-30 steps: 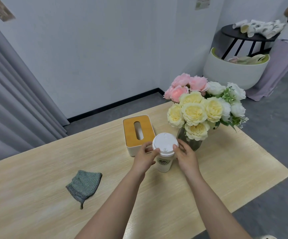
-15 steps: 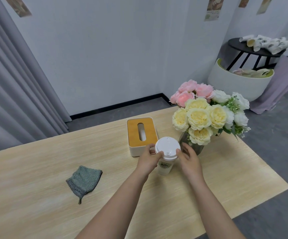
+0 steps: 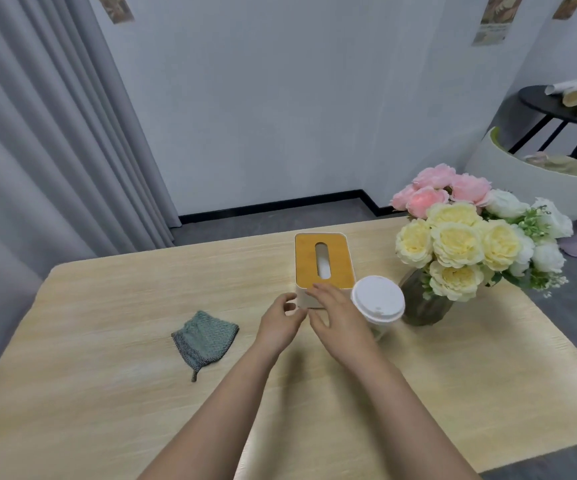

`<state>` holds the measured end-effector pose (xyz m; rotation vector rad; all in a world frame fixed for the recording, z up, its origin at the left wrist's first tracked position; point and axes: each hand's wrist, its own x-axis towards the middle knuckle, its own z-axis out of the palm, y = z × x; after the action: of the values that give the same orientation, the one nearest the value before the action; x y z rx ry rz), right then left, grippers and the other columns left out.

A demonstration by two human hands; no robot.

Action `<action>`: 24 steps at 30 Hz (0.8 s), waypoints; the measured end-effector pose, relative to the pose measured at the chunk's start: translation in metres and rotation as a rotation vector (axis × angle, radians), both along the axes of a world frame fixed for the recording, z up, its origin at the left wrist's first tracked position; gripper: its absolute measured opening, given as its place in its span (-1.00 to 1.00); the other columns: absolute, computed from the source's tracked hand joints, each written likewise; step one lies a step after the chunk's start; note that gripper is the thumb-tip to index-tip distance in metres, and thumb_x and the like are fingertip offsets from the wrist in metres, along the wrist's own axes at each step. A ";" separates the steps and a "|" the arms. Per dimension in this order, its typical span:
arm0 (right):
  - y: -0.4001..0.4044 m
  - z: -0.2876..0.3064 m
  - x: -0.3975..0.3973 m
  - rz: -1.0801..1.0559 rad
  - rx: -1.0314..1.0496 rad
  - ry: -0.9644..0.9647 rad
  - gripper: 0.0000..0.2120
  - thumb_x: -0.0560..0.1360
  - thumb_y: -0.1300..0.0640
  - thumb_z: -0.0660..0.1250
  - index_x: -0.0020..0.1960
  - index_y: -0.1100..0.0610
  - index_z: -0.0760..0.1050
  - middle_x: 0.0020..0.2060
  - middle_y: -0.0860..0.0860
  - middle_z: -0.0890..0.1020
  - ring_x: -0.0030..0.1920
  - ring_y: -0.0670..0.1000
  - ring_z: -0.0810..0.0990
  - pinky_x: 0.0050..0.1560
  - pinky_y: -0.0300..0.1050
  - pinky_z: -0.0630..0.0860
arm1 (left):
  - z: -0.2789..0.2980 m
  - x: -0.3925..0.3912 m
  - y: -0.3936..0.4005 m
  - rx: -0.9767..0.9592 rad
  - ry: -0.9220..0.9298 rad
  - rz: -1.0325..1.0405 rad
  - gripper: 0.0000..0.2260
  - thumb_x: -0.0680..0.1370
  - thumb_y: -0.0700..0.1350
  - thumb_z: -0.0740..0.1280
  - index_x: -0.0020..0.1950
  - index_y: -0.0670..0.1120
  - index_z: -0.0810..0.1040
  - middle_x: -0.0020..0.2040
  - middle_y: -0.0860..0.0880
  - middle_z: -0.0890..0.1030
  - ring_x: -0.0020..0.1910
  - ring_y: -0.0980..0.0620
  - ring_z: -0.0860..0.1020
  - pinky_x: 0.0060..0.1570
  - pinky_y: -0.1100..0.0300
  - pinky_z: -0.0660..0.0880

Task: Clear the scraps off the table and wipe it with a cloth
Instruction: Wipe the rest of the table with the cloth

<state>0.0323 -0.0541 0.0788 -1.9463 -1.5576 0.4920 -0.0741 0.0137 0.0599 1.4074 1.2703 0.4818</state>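
no scraps show on the surface (image 3: 453, 393), the cloth (image 3: 204, 337) lies untouched left of the hands so wiping seems undone, and left grip (image 3: 279, 325) and right grip (image 3: 337, 320) hover released, grasping nothing, before the tissue box (image 3: 323, 261).

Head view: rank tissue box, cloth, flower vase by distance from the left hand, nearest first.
From the left hand:
1. Tissue box, just beyond the fingertips, slightly right.
2. Cloth, flat on the table to the left.
3. Flower vase, far right, past the lidded cup.
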 end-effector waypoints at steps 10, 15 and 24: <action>0.064 -0.051 -0.076 0.269 -0.113 -0.025 -0.64 0.55 0.11 0.23 0.34 0.07 0.41 0.33 -0.03 0.44 0.36 -0.03 0.35 0.36 -0.17 0.26 | -0.036 -0.108 0.031 -0.008 0.166 0.221 -0.66 0.56 -0.10 0.28 0.33 -0.05 0.41 0.22 -0.06 0.52 0.16 -0.05 0.51 0.21 0.06 0.44; 0.099 -0.078 -0.122 0.337 -0.225 -0.013 -0.64 0.52 0.17 0.25 0.31 0.08 0.47 0.31 0.02 0.45 0.33 0.00 0.39 0.32 -0.21 0.26 | -0.055 -0.170 0.045 -0.009 0.211 0.292 -0.69 0.54 -0.20 0.28 0.29 -0.10 0.47 0.20 -0.12 0.55 0.14 -0.04 0.53 0.09 0.21 0.39; 0.145 -0.129 -0.185 0.269 -0.386 -0.210 -0.45 0.56 -0.04 0.21 0.49 -0.02 0.14 0.51 0.00 0.12 0.49 0.13 0.05 0.45 0.02 0.09 | -0.088 -0.276 0.095 -0.031 0.339 0.227 -0.65 0.57 -0.17 0.25 0.36 -0.12 0.41 0.33 -0.13 0.45 0.28 -0.05 0.44 0.24 0.17 0.32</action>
<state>-0.1527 0.0907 -0.0504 -2.1335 -1.9933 0.7679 -0.3497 0.1090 -0.0286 1.3633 1.7162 0.3828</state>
